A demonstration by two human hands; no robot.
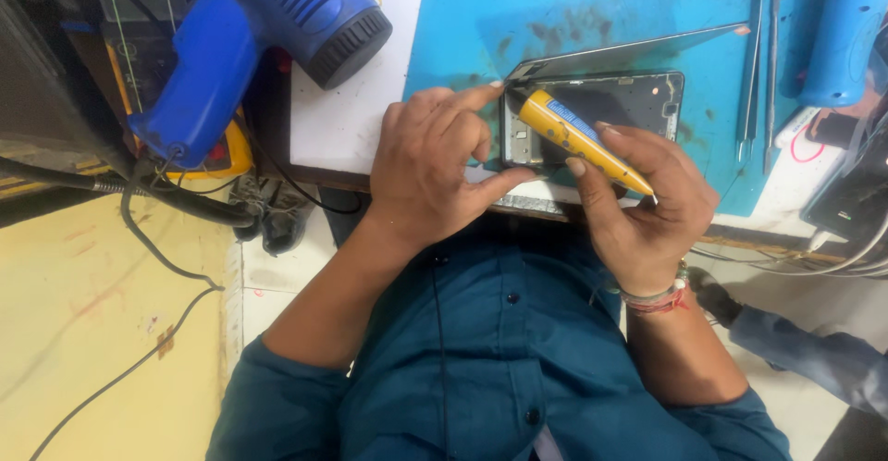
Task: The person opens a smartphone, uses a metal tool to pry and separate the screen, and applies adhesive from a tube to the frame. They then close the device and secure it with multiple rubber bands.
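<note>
The right hand (647, 207) grips a yellow pen-shaped tool (578, 139), its blunt end at the opened phone frame (606, 100) on the blue mat (592, 3); the left hand (435, 160) pinches the frame's near corner; a blue heat gun (259, 31) lies well apart on the bench (347, 123).

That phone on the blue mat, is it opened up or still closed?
Opened up: the phone shows its bare inner frame, and its thin panel is lifted, hinged along one corner.

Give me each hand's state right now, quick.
Left hand: fingers pinching the edge of the opened phone frame, steadying it.
Right hand: closed around the yellow pen-shaped tool, tip at the frame.
</note>
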